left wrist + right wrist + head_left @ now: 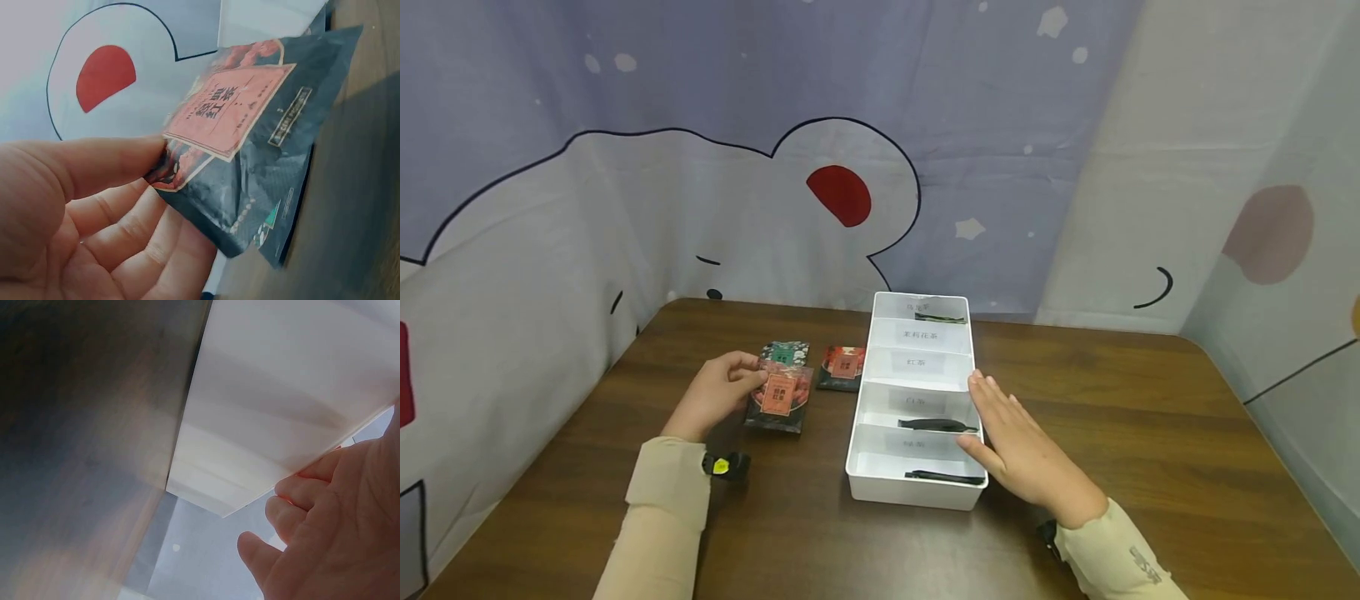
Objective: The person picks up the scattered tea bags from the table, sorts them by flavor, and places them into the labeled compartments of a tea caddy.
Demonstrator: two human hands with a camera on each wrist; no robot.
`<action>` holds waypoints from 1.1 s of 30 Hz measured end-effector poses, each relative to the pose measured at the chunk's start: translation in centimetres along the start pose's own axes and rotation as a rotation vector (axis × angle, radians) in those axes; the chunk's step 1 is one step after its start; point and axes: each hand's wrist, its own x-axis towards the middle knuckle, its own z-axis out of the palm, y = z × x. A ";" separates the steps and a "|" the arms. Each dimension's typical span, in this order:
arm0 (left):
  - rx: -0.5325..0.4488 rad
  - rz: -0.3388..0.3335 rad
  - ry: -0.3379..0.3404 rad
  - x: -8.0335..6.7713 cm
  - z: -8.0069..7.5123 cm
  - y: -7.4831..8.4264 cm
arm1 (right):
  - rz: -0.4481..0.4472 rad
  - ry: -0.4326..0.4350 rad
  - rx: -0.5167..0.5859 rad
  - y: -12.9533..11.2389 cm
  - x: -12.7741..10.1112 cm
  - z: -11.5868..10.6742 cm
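My left hand (715,395) pinches a dark tea sachet with a red label (778,402) by its left edge, between thumb and fingers. In the left wrist view this sachet (206,119) is tilted up off the table. Behind it, partly covered, lies a green-labelled tea sachet (786,353). A second red-labelled sachet (842,367) lies beside the long white divided box (913,492). With its fingers extended, my right hand (1026,454) is at the box's right rim. In the right wrist view the fingers (300,494) are by the box's upper edge.
Paper labels with printed characters mark the box's several compartments. Thin dark sachets stand in the two nearest, one (943,477) in front and another (936,425) behind. A green-edged sachet (940,317) is in the farthest. A patterned curtain (985,150) hangs behind the wooden table (1112,400).
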 end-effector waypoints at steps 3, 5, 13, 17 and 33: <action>-0.050 0.027 0.012 0.0 0.1 0.3 | 0.003 -0.004 0.002 0.0 0.0 0.0; -0.091 0.051 0.022 0.0 0.2 0.4 | 0.006 -0.008 0.006 0.0 -0.1 0.0; -0.194 0.131 0.095 -0.3 0.4 1.2 | 0.011 -0.013 0.018 -0.1 -0.1 0.0; -0.256 0.154 0.142 -0.1 1.1 1.6 | 0.009 -0.008 0.018 0.0 -0.2 0.0; -0.406 0.302 0.313 -0.2 4.5 3.9 | 0.006 -0.013 0.002 0.0 0.0 0.0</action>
